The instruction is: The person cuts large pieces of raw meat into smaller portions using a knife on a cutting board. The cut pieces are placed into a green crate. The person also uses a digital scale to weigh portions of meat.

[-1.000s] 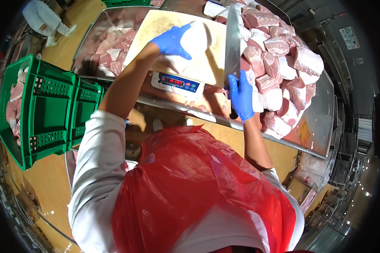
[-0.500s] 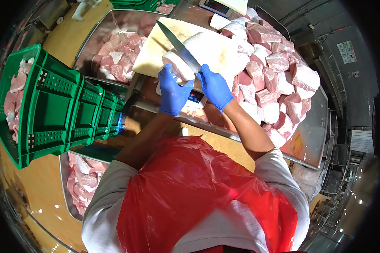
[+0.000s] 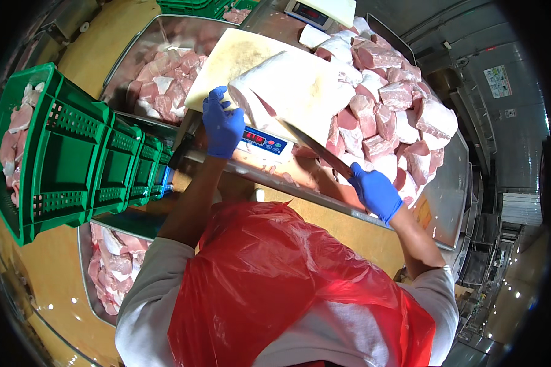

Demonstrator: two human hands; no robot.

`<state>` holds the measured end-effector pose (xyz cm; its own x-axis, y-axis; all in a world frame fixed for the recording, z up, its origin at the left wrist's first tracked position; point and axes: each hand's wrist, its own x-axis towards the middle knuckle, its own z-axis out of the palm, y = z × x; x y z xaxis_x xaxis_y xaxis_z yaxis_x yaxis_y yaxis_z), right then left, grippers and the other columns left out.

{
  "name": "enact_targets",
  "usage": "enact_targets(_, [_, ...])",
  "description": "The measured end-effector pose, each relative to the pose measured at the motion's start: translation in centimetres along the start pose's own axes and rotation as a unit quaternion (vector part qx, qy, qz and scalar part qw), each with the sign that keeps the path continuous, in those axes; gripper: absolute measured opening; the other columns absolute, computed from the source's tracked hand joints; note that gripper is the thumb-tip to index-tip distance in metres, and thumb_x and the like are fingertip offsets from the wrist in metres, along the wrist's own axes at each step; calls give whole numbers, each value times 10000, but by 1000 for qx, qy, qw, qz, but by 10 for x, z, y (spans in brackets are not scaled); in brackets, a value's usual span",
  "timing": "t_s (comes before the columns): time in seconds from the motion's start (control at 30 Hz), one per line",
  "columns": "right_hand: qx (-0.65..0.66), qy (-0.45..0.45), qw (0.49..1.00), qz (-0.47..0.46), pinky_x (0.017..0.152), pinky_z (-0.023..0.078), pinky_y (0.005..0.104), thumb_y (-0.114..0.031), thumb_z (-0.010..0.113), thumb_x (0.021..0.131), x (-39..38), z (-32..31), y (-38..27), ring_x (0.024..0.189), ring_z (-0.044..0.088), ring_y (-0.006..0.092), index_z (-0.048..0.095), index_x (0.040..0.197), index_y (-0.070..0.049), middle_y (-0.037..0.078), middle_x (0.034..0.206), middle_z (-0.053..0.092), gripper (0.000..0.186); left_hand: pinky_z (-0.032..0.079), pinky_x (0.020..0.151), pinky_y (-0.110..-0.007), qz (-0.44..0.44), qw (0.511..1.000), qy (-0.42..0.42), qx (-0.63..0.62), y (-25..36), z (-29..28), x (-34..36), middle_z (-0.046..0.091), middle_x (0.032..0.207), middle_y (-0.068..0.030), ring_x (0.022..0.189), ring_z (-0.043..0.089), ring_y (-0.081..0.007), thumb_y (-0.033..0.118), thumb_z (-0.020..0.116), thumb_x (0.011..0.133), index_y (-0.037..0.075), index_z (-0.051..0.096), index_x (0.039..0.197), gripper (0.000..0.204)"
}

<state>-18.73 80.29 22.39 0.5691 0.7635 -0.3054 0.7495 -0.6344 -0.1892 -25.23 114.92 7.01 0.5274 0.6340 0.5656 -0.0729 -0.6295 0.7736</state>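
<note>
My left hand (image 3: 223,128), in a blue glove, has bent, separated fingers beside the near-left end of a pale pork slab (image 3: 260,76); whether they touch it I cannot tell. The slab lies on a cream cutting board (image 3: 217,61). My right hand (image 3: 373,189), also gloved, is closed on the handle of a long knife (image 3: 315,147). The knife slants down toward me, its tip at the slab's near side. A scale (image 3: 266,144) with a lit red display shows under the board's near edge.
Pork chunks (image 3: 398,98) are heaped right of the board on the steel table (image 3: 447,196). Metal tubs of meat stand left (image 3: 113,95) and lower left (image 3: 86,263). Stacked green crates (image 3: 64,159) fill the left side. Another scale (image 3: 306,13) sits at the back.
The knife, earlier upright on the right, then across the slab, now points low at its near side. My right hand has moved right and toward me; my left hand has shifted left.
</note>
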Motion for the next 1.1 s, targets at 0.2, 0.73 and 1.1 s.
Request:
enact_targets(0.2, [128, 180, 975, 2, 577, 485, 550, -63, 538, 939, 69, 36, -61, 685, 638, 491, 414, 1090, 24, 306, 725, 623, 214, 444, 1002, -476, -85, 988, -106, 67, 44, 10, 13, 549, 1175, -286, 1120, 553, -419, 102, 776, 743, -65, 306, 1441, 858])
enact_targets(0.73, [13, 36, 999, 0, 747, 537, 519, -99, 603, 899, 103, 52, -110, 854, 660, 476, 453, 1101, 58, 320, 950, 648, 297, 545, 795, -416, -143, 982, -96, -78, -33, -26, 31, 668, 1007, -246, 920, 678, -354, 112, 730, 731, -2, 473, 1238, 580])
enact_targets(1.1, [92, 203, 975, 10, 534, 482, 541, -55, 524, 928, 101, 29, -152, 633, 631, 479, 435, 1083, 64, 299, 696, 624, 215, 454, 1034, -342, -146, 927, -334, -84, -8, -62, 6, 638, 1270, -167, 1183, 605, -232, 10, 625, 753, -46, 501, 1372, 634])
